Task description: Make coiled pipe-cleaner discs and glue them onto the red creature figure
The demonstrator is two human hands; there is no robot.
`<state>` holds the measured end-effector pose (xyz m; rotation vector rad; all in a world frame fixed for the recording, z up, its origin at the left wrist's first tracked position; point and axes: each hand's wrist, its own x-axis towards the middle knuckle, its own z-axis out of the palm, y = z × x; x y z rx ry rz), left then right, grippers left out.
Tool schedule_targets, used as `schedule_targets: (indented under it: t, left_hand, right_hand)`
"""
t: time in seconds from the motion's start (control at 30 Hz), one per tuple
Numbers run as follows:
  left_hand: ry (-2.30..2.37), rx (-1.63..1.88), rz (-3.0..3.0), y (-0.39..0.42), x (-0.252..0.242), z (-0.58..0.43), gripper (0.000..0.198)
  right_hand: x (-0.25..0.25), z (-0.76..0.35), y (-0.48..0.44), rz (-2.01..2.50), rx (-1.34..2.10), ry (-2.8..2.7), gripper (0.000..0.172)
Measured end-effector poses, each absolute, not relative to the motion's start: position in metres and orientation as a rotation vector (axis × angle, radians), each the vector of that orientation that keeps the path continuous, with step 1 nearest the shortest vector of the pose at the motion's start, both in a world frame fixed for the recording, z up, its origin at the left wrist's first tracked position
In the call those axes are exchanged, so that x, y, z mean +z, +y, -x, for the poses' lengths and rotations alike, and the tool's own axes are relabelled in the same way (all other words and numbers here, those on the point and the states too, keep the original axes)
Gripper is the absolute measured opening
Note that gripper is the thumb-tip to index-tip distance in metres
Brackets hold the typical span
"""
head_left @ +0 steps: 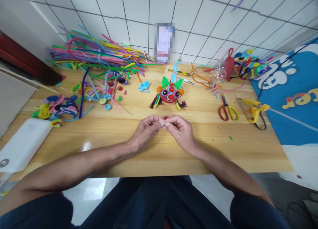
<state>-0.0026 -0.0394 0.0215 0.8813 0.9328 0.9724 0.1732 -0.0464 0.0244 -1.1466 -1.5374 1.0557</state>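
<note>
A: Grip, as observed?
B: Left hand (pixel 146 131) and right hand (pixel 182 131) meet fingertip to fingertip above the table (pixel 151 164), thumbs and forefingers pinched. From where I stand, the fingers hide whatever lies between; contents of the grip: cannot tell.
A: Anything visible there?
B: A crimson bit (pixel 166 117), just past the fingertips, partly covered. Held or resting on the table, I can't tell.
A: Position of the ornament (pixel 171 96)?
B: Mid-table, just beyond the hands, apart from both. Green ears, orange side coils, red dots, blue loop on top, dark tassels at both sides.
A: Surroundings?
B: Right: scissors (pixel 225 104), then glue gun (pixel 254 110). Far left: pipe cleaners (pixel 99 56), heaped by the tiled wall (pixel 135 7). Phone (pixel 164 42) against that wall, screen blurred.
</note>
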Motion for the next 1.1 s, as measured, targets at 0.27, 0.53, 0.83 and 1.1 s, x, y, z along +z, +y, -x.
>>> schedule_targets:
  t: [0.27, 0.53, 0.83, 1.1]
  left_hand:
    - [0.921, 0.975, -0.823, -0.035, 0.025, -0.001, 0.035]
    - [0.978, 0.957, -1.057, -0.032, 0.029, 0.006, 0.028]
    - [1.058, 0.838, -1.388, -0.023, 0.027, 0.015, 0.013]
    - [1.291, 0.495, -1.916, 0.0, 0.022, 0.035, 0.01]
  right_hand:
    - [0.021, -0.177, -0.039, 1.142, 1.216, -1.392, 0.025]
    - [0.022, -0.181, -0.036, 1.165, 1.221, -1.411, 0.016]
    - [0.026, -0.183, -0.032, 1.233, 1.136, -1.622, 0.008]
    - [0.039, -0.211, -0.004, 1.36, 0.962, -1.675, 0.01]
